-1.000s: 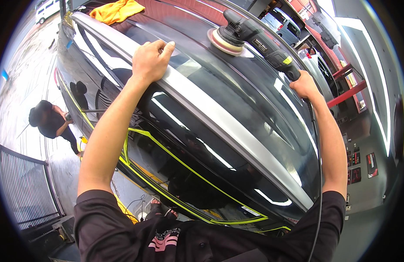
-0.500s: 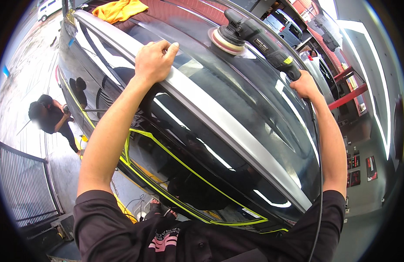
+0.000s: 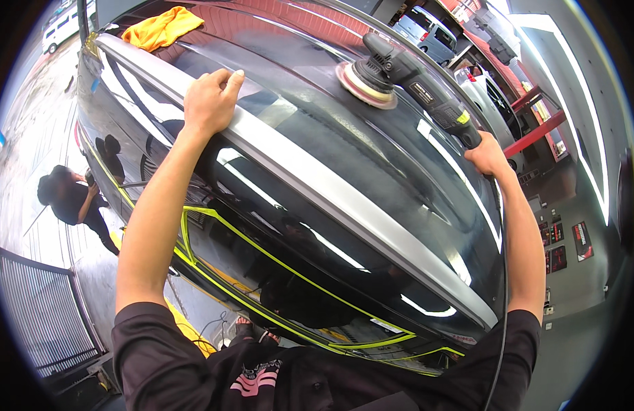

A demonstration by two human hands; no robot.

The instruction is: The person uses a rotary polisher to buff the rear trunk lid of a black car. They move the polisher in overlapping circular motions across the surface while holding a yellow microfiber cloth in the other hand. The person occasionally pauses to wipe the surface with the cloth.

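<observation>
A dark corded polisher (image 3: 426,92) is in my right hand (image 3: 487,154), whose fingers wrap round the rear end of its handle. Its round pad (image 3: 365,88), pale and reddish at the rim, rests on the glossy black car roof (image 3: 392,157). A hazy film covers the roof around the pad. My left hand (image 3: 211,103) is closed over the silver roof rail (image 3: 317,178) on the near side, thumb pointing up; its fingertips are hidden. The black power cord (image 3: 503,294) runs from the polisher down along my right arm.
An orange cloth (image 3: 159,29) lies on the roof at the far left. Yellow-green tape (image 3: 276,253) edges the side windows below the rail. At the left, another person (image 3: 67,195) bends beside the car. A red post arm (image 3: 536,133) and parked vehicles stand at the far right.
The polisher has slid rightward and slightly nearer over the roof, with my right hand still on its handle. My left hand stays on the rail. The whole view has shifted a little.
</observation>
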